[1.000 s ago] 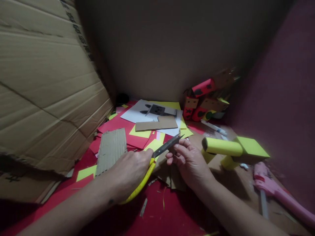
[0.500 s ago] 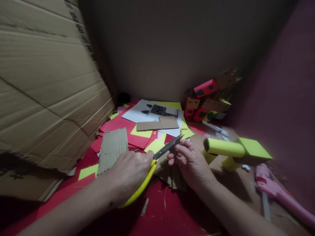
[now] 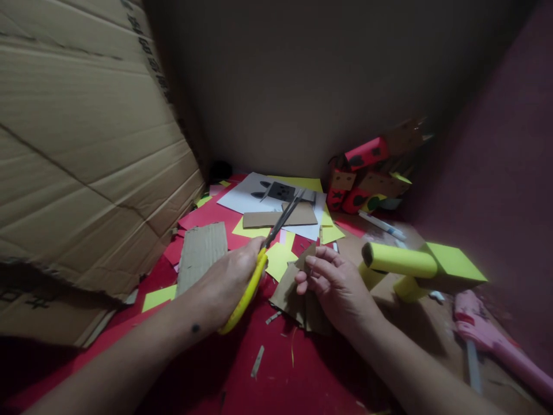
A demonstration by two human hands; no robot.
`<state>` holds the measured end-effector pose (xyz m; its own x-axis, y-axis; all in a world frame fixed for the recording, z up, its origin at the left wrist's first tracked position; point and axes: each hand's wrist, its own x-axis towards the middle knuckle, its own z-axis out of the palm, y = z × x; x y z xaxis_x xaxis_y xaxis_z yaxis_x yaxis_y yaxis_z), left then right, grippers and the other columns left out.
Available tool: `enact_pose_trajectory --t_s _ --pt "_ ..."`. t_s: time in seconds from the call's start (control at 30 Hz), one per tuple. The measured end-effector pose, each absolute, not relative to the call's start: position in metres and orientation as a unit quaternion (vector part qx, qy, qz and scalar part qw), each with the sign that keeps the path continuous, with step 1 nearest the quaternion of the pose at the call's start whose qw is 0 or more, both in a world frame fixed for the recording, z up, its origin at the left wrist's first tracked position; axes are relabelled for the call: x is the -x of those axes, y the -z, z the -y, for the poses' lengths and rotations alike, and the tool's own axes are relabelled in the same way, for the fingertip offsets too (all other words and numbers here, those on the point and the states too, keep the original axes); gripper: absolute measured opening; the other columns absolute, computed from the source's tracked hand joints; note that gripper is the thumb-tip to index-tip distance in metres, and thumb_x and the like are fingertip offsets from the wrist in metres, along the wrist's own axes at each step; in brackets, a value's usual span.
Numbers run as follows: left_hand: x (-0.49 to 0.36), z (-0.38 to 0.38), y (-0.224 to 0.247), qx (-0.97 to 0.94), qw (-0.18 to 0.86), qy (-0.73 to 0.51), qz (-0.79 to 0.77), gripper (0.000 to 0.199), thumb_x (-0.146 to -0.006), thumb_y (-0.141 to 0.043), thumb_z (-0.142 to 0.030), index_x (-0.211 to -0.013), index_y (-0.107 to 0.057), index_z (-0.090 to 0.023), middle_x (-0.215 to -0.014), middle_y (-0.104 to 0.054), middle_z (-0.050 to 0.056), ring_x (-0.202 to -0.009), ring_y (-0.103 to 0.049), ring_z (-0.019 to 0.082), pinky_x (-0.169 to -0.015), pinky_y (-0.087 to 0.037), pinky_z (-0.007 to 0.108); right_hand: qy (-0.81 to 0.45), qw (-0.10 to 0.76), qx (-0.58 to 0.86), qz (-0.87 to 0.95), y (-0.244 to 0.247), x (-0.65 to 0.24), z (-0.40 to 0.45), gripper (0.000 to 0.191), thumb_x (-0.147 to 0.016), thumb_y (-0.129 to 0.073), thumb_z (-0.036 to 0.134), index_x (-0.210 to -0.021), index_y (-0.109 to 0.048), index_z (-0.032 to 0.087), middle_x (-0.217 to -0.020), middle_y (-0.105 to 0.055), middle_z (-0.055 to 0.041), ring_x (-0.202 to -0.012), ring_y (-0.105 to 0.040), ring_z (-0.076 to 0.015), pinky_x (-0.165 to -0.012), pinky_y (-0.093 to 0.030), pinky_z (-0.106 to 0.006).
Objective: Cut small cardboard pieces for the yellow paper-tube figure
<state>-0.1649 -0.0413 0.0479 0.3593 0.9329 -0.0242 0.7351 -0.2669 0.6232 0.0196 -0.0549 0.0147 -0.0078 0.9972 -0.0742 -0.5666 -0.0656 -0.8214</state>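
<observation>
My left hand (image 3: 233,274) is closed round the yellow handles of a pair of scissors (image 3: 244,295). Their narrow blades point up and away, in front of the L-shaped cardboard piece. A small piece of brown cardboard (image 3: 307,256) is pinched between the thumb and fingers of my right hand (image 3: 330,276). Scissors and held piece are apart. Below my right fingers, more brown cardboard (image 3: 289,297) lies on the red surface (image 3: 276,369). Left of my left hand lies a corrugated cardboard rectangle (image 3: 201,253).
A large cardboard sheet (image 3: 86,144) stands at the left. White paper (image 3: 242,193) and the L-shaped cardboard (image 3: 263,219) lie behind the hands. At the right are a yellow paper-covered model (image 3: 451,262), a pink glue gun (image 3: 492,340), a marker (image 3: 382,225) and red decorated pieces (image 3: 367,154).
The scissors have come away from my right hand; their blades now point further up and left. My left hand has shifted slightly up and left. The small cardboard piece in my right fingers shows more clearly.
</observation>
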Motion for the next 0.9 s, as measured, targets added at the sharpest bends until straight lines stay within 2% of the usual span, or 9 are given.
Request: enact_pose_trajectory --t_s 0.17,0.3,0.4,0.5,0.6,0.73,0.9 --pt "0.160 0.044 -0.055 -0.769 0.314 -0.210 -0.515 0.022 -0.087 -0.041 -0.040 -0.084 -0.047 -0.019 -0.061 -0.049 -0.003 -0.052 -0.045 0.012 -0.048 -0.034 0.025 -0.645 0.597 0.349 0.324 -0.017 -0.020 0.058 0.020 -0.065 -0.073 0.014 -0.081 -0.061 0.013 -0.063 -0.063 -0.0002 -0.052 -0.064 -0.0146 -0.045 -0.053 -0.023" --pt "0.156 0.046 -0.059 -0.726 0.413 -0.268 -0.481 0.024 -0.084 -0.052 -0.035 -0.100 -0.050 -0.017 -0.067 -0.052 -0.003 -0.055 -0.049 0.011 -0.053 -0.040 0.025 -0.659 0.576 0.344 0.340 -0.018 -0.018 0.060 0.021 -0.062 -0.072 0.009 -0.082 -0.064 0.012 -0.070 -0.067 -0.0034 -0.054 -0.064 -0.0141 -0.048 -0.053 -0.023" --pt "0.150 0.048 -0.059 -0.678 0.506 -0.288 -0.449 0.021 -0.080 -0.057 -0.029 -0.094 -0.048 -0.016 -0.070 -0.055 -0.002 -0.056 -0.052 0.010 -0.053 -0.042 0.024 -0.671 0.557 0.336 0.356 -0.018 -0.015 0.062 0.022 -0.062 -0.071 0.009 -0.083 -0.065 0.013 -0.071 -0.068 -0.0037 -0.054 -0.064 -0.0134 -0.048 -0.054 -0.023" --pt "0.144 0.050 -0.059 -0.647 0.556 -0.294 -0.431 0.019 -0.078 -0.059 -0.022 -0.091 -0.046 -0.017 -0.062 -0.054 -0.004 -0.051 -0.052 0.009 -0.050 -0.040 0.022 -0.680 0.541 0.322 0.376 -0.016 -0.013 0.065 0.020 -0.065 -0.070 0.009 -0.084 -0.066 0.013 -0.069 -0.067 -0.0027 -0.054 -0.063 -0.0125 -0.050 -0.054 -0.023" --pt "0.142 0.052 -0.058 -0.640 0.563 -0.305 -0.424 0.019 -0.078 -0.058 -0.021 -0.093 -0.046 -0.017 -0.057 -0.052 -0.007 -0.047 -0.050 0.009 -0.046 -0.035 0.021 -0.687 0.527 0.318 0.386 -0.015 -0.012 0.066 0.020 -0.064 -0.071 0.010 -0.083 -0.066 0.013 -0.068 -0.067 -0.0030 -0.053 -0.062 -0.0116 -0.049 -0.054 -0.023" --pt "0.144 0.050 -0.055 -0.646 0.558 -0.320 -0.411 0.025 -0.076 -0.058 -0.020 -0.097 -0.046 -0.016 -0.062 -0.054 -0.005 -0.053 -0.052 0.010 -0.051 -0.039 0.022 -0.694 0.522 0.309 0.387 -0.015 -0.013 0.066 0.019 -0.064 -0.072 0.011 -0.082 -0.066 0.014 -0.071 -0.068 -0.0030 -0.054 -0.062 -0.0122 -0.049 -0.054 -0.024" --pt "0.145 0.048 -0.052 -0.659 0.540 -0.317 -0.417 0.029 -0.074 -0.059 -0.019 -0.100 -0.046 -0.014 -0.063 -0.051 -0.006 -0.053 -0.047 0.008 -0.051 -0.039 0.021 -0.682 0.530 0.331 0.380 -0.012 -0.015 0.065 0.013 -0.072 -0.070 0.023 -0.083 -0.065 0.017 -0.066 -0.066 -0.0005 -0.052 -0.061 -0.0123 -0.050 -0.052 -0.025"
